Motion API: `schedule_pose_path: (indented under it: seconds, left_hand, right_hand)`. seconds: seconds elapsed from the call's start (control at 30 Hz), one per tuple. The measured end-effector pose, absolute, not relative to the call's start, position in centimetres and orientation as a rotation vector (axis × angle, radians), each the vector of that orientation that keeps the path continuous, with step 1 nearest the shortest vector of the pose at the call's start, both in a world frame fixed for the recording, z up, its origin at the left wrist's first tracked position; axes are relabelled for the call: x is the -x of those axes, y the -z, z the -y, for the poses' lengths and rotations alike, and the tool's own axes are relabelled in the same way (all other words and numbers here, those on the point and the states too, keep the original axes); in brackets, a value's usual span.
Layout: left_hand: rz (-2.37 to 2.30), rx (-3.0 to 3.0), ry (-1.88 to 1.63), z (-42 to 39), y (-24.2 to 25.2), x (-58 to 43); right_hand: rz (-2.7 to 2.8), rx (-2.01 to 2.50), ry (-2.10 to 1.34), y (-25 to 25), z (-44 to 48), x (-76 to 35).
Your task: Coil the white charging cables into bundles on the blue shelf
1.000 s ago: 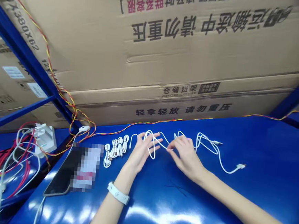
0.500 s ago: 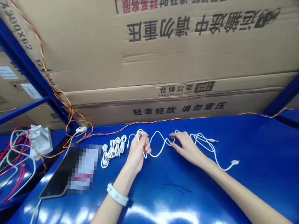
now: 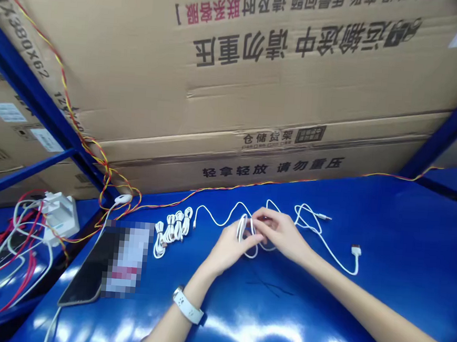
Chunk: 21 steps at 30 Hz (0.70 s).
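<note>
Right of a flat black phone (image 3: 86, 273), the left hand (image 3: 230, 247) and right hand (image 3: 282, 236) pinched closed on a thin white charging cable (image 3: 242, 226). It was probably light and limp, best gripped at its loops.

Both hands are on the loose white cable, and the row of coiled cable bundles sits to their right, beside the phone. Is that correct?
Not quite. In the head view the left hand and right hand are on the loose white cable, but the coiled cable bundles lie to their left, between the hands and the phone.
</note>
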<state>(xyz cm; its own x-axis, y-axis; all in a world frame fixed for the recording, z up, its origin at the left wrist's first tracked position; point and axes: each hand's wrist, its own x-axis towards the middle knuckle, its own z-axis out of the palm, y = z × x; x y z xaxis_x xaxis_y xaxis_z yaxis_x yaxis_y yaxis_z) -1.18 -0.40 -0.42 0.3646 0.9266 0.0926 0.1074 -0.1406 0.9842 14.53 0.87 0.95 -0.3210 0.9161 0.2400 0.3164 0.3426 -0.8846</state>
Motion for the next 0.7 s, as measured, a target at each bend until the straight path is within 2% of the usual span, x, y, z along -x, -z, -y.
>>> schedule_pose_path:
  seconds: [0.13, 0.33, 0.53, 0.7]
  left_hand:
    - [-0.934, -1.498, -0.933, 0.3, 1.1, 0.8]
    - [-0.964, -1.196, -1.186, -0.6, 0.8, 1.9]
    - [-0.759, -0.928, -1.279, -0.6, 0.0, 2.9]
    - [-0.699, -0.941, -1.199, -0.7, -0.1, 2.9]
  right_hand:
    - [2.011, 1.031, -0.648, -1.8, -0.5, -14.7]
    - [2.24, 1.16, -0.345, -2.7, -2.2, -17.7]
    - [2.39, 1.126, -0.55, -3.7, -2.8, -19.4]
    - [2.192, 1.113, -0.816, -4.5, -2.0, -18.8]
